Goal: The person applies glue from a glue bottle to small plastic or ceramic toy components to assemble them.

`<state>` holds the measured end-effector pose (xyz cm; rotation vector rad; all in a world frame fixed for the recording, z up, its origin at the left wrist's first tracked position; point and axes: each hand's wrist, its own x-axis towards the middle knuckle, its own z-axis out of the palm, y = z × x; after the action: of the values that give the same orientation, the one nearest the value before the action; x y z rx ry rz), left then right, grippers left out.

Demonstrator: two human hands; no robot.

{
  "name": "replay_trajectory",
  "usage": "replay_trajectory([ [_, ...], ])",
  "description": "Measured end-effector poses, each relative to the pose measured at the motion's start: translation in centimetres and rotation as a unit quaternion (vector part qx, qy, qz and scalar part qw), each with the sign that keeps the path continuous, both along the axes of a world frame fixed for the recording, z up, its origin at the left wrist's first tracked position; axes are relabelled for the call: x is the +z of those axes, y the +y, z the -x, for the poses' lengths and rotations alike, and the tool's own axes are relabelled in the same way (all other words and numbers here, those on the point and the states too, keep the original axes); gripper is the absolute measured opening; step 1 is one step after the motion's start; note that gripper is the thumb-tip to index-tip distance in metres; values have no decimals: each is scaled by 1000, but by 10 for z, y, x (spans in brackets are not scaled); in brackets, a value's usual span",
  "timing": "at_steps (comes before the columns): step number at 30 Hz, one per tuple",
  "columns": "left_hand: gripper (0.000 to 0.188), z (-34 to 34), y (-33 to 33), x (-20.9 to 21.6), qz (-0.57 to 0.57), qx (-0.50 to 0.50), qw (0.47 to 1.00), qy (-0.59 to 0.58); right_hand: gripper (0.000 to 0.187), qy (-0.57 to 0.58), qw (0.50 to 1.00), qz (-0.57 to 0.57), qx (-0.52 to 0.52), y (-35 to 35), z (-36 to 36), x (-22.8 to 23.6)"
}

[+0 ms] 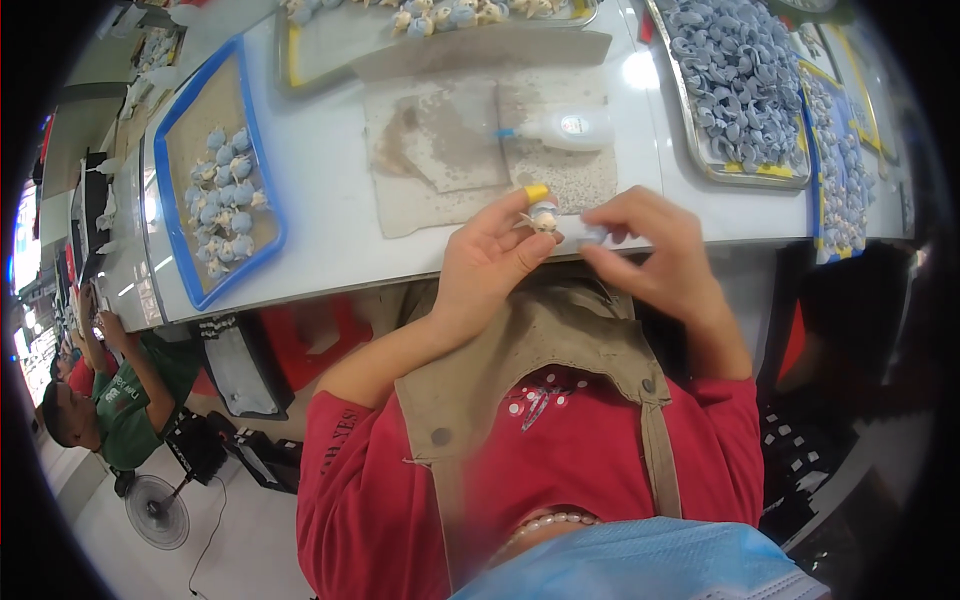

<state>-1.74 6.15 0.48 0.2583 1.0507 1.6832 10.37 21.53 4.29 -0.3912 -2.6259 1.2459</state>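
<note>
Above the table's front edge, my left hand (478, 262) pinches a small cream and blue-grey toy figure (543, 219) between thumb and fingers. A yellow finger cot (537, 191) covers one of its fingertips. Just to the right, my right hand (655, 245) is curled, with a small blue-grey plastic piece (594, 234) at its fingertips, apart from the figure. Fine details of both parts are too small to make out. Beyond my hands, a white squeeze bottle (575, 129) with a blue nozzle lies on its side on a stained, greyish sheet (440, 205).
To the left is a blue-rimmed tray (272, 222) of similar figures. A metal tray (752, 178) heaped with curved blue-grey pieces stands at right, beside another tray of parts (845, 190). More figures (450, 15) lie at the back. A person in green (130, 405) sits far left, near a fan (157, 512).
</note>
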Motion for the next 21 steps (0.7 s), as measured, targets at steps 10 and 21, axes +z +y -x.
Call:
replay_trajectory([
  [10, 39, 9, -16, -4, -39, -16, 999, 2, 33, -20, 997, 40, -55, -39, 22, -9],
  [21, 37, 16, -28, -8, -13, -9, 999, 41, 16, 72, 988, -124, -52, -58, 28, -11],
])
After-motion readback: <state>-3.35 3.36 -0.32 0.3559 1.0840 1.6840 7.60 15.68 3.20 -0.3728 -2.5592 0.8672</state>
